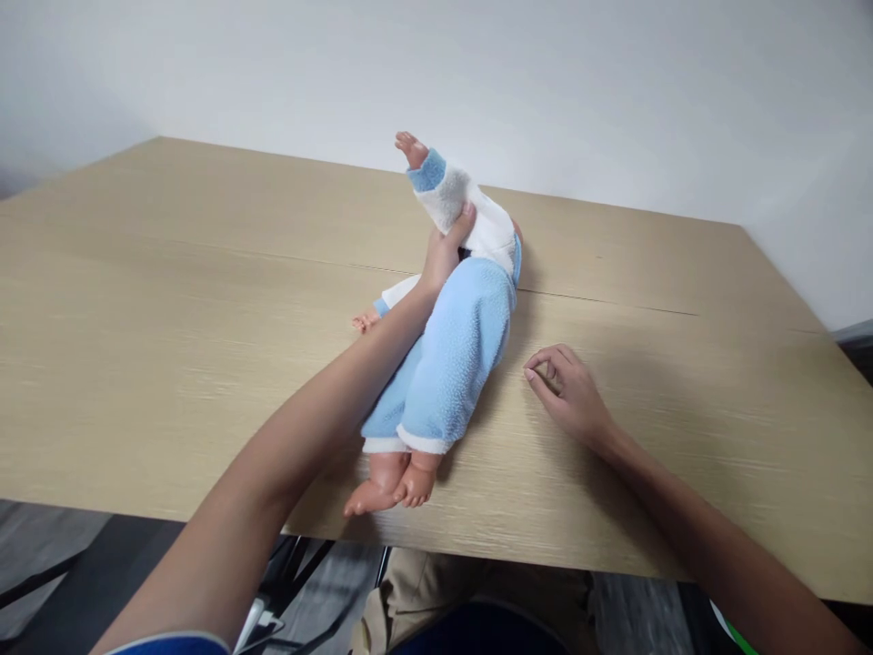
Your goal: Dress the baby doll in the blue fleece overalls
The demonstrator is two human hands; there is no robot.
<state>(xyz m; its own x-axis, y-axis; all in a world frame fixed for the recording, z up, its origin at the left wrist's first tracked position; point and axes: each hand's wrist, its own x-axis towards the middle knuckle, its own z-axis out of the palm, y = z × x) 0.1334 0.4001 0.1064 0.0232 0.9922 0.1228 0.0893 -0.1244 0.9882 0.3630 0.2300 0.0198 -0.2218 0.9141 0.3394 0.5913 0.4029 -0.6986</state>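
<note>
— Left hand (pixel 446 255) was clamped on the raised sleeve (pixel 446 193) of the doll (pixel 456 355) lying on the desk (pixel 170 300); right hand (pixel 569 393) rested beside it, loosely curled, empty.
— Handling?
— Probably light; soft fleece, stiff limbs. The torso looked the firmest hold.

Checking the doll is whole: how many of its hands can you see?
2. One doll hand sticks up at the far end, its sleeve held by the left hand; the other lies on the table beside the left forearm. None hidden.
</note>
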